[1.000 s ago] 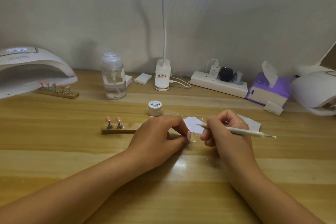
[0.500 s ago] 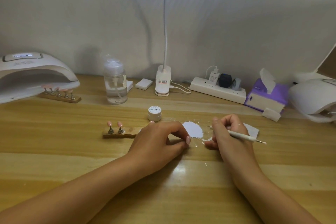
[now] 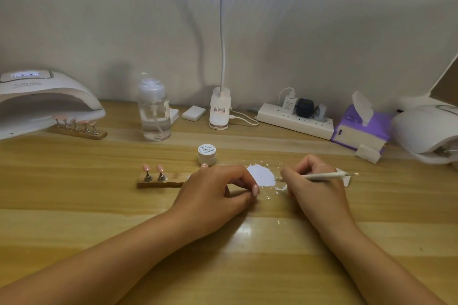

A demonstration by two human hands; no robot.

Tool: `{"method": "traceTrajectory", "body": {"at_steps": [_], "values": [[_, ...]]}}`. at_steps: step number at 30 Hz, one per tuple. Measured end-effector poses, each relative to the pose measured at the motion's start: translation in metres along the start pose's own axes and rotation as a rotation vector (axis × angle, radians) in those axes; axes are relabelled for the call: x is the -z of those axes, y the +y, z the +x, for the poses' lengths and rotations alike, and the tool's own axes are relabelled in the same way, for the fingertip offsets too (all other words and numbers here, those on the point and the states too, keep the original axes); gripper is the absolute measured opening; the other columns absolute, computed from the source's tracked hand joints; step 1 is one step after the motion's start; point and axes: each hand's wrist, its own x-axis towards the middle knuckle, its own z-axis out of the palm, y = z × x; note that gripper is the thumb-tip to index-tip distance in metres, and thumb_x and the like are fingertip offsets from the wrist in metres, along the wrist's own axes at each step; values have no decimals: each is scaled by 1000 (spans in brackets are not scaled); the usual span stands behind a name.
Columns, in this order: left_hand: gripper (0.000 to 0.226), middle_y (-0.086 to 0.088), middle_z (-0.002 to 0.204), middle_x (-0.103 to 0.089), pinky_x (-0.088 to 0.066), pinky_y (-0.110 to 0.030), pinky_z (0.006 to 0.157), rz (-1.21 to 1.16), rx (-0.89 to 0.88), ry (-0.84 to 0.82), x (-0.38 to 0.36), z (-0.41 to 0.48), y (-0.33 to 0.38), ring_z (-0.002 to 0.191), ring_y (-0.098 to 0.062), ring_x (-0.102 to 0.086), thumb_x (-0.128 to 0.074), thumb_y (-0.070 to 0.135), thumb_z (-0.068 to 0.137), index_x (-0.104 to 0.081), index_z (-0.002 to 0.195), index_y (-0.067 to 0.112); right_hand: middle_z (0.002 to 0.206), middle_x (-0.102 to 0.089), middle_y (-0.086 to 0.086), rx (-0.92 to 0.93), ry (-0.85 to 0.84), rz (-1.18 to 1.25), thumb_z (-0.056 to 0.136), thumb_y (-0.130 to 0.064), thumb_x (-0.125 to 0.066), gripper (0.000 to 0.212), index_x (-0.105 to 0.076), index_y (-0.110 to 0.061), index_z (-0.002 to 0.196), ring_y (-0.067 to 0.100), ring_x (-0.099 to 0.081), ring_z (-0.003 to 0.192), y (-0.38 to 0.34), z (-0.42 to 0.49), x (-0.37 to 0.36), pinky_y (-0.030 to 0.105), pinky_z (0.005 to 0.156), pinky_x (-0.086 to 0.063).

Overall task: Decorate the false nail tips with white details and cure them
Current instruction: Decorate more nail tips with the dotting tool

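Note:
My left hand (image 3: 218, 190) rests on the desk with its fingers curled; thumb and forefinger are pinched together, and what they hold is hidden. My right hand (image 3: 309, 186) grips a thin white nail-art pen (image 3: 322, 176), its tip lying by a white patch (image 3: 261, 176) on the desk. A wooden holder (image 3: 161, 182) with two pink nail tips (image 3: 152, 168) stands left of my left hand. Behind it sits a small white gel pot (image 3: 207, 154). A second holder with several pink tips (image 3: 76, 127) sits at the mouth of the white curing lamp (image 3: 44, 104).
A clear pump bottle (image 3: 154, 111), a clip desk lamp (image 3: 220, 109), a power strip (image 3: 295, 120), a purple tissue box (image 3: 359, 129) and a second white lamp (image 3: 428, 129) line the back of the wooden desk (image 3: 74, 205). White flecks lie around the patch.
The view has tilted up a little. My right hand has swung the pen's tip in towards the white patch, then levelled the pen. My left hand has stayed put.

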Motion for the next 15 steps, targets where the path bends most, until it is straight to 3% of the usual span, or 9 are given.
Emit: {"method": "traceTrajectory", "body": {"at_steps": [2, 5, 10, 13, 15], "values": [[5, 38, 94, -67, -41, -53, 104, 4, -4, 6, 0, 0, 0, 56, 2, -59, -70, 34, 85, -68, 86, 39, 51, -65, -5, -6, -52, -21, 80, -25, -71, 26, -54, -11, 66, 1, -55, 43, 1, 0, -1, 19, 48, -42], [5, 38, 94, -66, -36, -51, 109, 20, -11, 19, -1, 1, -1, 58, 1, -60, -70, 34, 85, -68, 86, 38, 56, -67, -4, 10, -100, -102, 81, -37, -72, 29, -58, -15, 67, 8, -61, 58, 2, 0, -2, 32, 64, -49], [5, 38, 95, -66, -34, -43, 110, 39, -10, 23, -2, 1, -3, 61, 0, -62, -70, 34, 85, -67, 87, 39, 60, -67, -4, 16, -80, -103, 81, -40, -74, 31, -59, -17, 67, 13, -62, 65, 2, 0, -1, 34, 63, -48], [5, 37, 97, -66, -30, -43, 110, 47, -13, 11, -1, 1, -4, 62, 0, -63, -69, 35, 86, -67, 87, 39, 58, -66, -5, 79, -34, -43, 84, -43, -72, 32, -57, -18, 71, 7, -58, 56, -2, -2, 0, 25, 56, -44], [6, 37, 97, -66, -35, -36, 100, 46, -19, 10, -1, 1, -4, 61, -1, -62, -69, 35, 86, -66, 87, 41, 54, -63, -5, 113, 0, 80, 86, -45, -70, 32, -56, -18, 77, 3, -56, 49, -7, -5, 3, 15, 50, -42]]}}
